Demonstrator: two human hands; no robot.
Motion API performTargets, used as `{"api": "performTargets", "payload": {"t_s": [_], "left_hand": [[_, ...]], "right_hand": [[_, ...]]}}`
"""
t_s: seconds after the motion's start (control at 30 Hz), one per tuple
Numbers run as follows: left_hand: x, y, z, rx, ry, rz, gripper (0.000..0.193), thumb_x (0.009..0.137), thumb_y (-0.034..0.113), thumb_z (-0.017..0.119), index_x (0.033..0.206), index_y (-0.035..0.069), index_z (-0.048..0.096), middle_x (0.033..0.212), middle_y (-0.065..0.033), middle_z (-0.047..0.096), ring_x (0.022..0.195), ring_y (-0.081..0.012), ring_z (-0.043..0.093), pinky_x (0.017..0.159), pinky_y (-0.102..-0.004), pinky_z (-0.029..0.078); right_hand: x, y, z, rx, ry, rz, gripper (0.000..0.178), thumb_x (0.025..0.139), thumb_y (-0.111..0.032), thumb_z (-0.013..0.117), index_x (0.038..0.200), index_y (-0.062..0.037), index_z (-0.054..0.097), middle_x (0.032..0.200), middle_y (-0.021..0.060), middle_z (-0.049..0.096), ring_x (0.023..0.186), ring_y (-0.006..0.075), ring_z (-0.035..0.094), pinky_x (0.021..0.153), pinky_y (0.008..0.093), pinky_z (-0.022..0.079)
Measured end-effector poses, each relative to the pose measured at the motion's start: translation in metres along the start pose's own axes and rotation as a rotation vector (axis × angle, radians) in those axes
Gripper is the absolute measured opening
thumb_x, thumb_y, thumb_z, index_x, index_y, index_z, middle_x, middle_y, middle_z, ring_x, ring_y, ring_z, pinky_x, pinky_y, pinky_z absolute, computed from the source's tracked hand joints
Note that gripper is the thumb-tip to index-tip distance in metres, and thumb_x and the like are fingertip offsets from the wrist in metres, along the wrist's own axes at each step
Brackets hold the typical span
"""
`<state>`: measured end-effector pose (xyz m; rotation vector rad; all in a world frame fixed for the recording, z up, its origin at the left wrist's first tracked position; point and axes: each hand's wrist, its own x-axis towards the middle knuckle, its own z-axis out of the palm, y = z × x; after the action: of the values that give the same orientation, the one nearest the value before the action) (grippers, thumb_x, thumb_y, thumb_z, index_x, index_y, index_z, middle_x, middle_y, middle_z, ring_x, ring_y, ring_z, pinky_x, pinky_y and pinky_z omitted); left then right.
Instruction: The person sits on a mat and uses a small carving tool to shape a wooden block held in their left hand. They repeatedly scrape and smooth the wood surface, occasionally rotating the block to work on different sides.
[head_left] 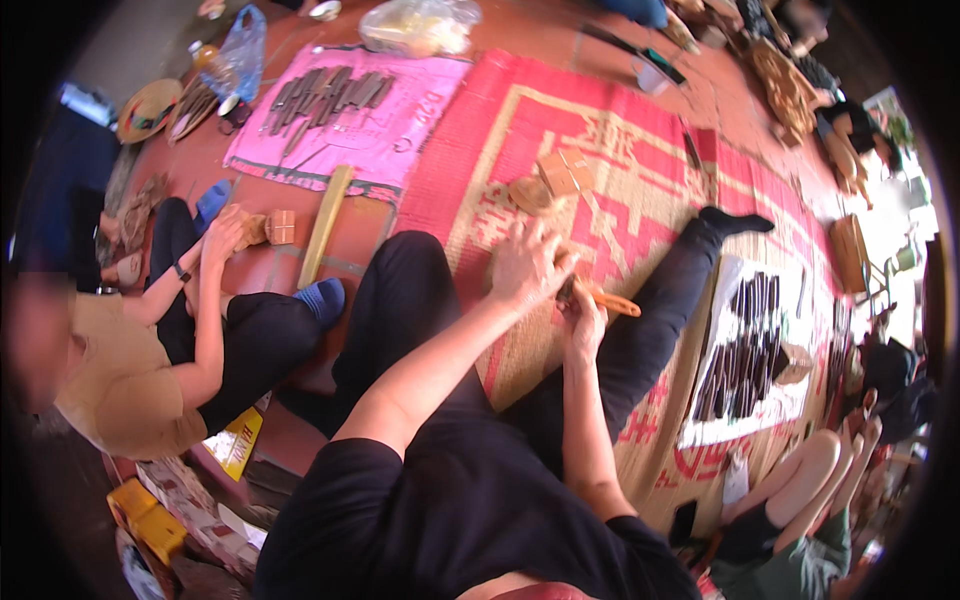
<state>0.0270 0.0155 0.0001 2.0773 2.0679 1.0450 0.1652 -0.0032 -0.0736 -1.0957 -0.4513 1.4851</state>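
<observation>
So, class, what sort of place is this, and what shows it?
Probably a wood-carving workshop: slim tools lie side by side on a pink sheet, a partly shaped wooden block lies beyond the left hand, and a seated person holds a similar piece.

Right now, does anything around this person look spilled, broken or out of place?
Nothing looks spilled or broken. Slightly untidy: the dark tools on the pink sheet, upper left, lie at uneven angles, unlike the neater rows on the white sheet, right.

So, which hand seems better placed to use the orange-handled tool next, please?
Probably the right hand: it appears to grip the orange-handled tool, while the left hand lies nearer the wooden piece.
</observation>
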Motion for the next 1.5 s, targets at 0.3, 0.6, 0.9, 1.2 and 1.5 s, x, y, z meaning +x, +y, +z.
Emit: {"api": "performTargets", "payload": {"t_s": [0.3, 0.6, 0.9, 1.2, 1.5], "left_hand": [[0.014, -0.01, -0.008, -0.025, -0.161, -0.086, 0.03, 0.085, 0.039, 0.07, 0.082, 0.01, 0.067, 0.089, -0.0098, 0.059, 0.09, -0.0305, 0.057, 0.077, -0.0436, 0.05], [0.028, -0.084, -0.032, -0.49, -0.165, -0.232, 0.031, 0.092, 0.031, 0.062, 0.093, 0.001, 0.066, 0.088, -0.0128, 0.064, 0.086, -0.0258, 0.062, 0.079, -0.0341, 0.047], [0.01, -0.112, -0.048, -0.821, -0.13, -0.545, 0.025, 0.094, 0.029, 0.059, 0.093, 0.004, 0.064, 0.084, 0.0006, 0.057, 0.08, -0.0086, 0.05, 0.076, -0.0255, 0.043], [0.005, -0.106, -0.049, -0.875, -0.083, -0.543, 0.026, 0.096, 0.029, 0.058, 0.095, 0.003, 0.064, 0.087, 0.0005, 0.058, 0.081, -0.0083, 0.052, 0.076, -0.0246, 0.043], [0.004, -0.11, -0.042, -0.749, -0.1, -0.469, 0.028, 0.096, 0.027, 0.058, 0.099, 0.0, 0.063, 0.094, -0.0046, 0.062, 0.089, -0.0127, 0.056, 0.085, -0.0277, 0.044]], "right_hand": [[0.004, 0.012, -0.04, -0.159, 0.048, 0.002, 0.01, 0.082, -0.008, 0.068, 0.085, 0.0011, 0.064, 0.07, 0.0013, 0.056, 0.054, 0.0121, 0.055, 0.051, 0.0271, 0.053], [0.011, 0.028, -0.052, -0.191, 0.035, 0.047, 0.012, 0.082, -0.011, 0.069, 0.088, -0.0012, 0.067, 0.073, 0.001, 0.061, 0.056, 0.0087, 0.054, 0.052, 0.0245, 0.049], [0.013, 0.032, -0.052, -0.266, 0.049, 0.107, 0.016, 0.08, -0.016, 0.071, 0.088, -0.0021, 0.068, 0.075, 0.0014, 0.064, 0.057, 0.0077, 0.054, 0.053, 0.0227, 0.044], [0.013, 0.032, -0.05, -0.323, 0.053, 0.114, 0.02, 0.081, -0.017, 0.07, 0.093, -0.0019, 0.071, 0.077, 0.0014, 0.065, 0.06, 0.0083, 0.056, 0.056, 0.0236, 0.045], [0.013, 0.032, -0.05, -0.319, 0.048, 0.12, 0.021, 0.081, -0.018, 0.071, 0.095, -0.0019, 0.071, 0.077, 0.0014, 0.066, 0.06, 0.0086, 0.056, 0.057, 0.0234, 0.046]]}}
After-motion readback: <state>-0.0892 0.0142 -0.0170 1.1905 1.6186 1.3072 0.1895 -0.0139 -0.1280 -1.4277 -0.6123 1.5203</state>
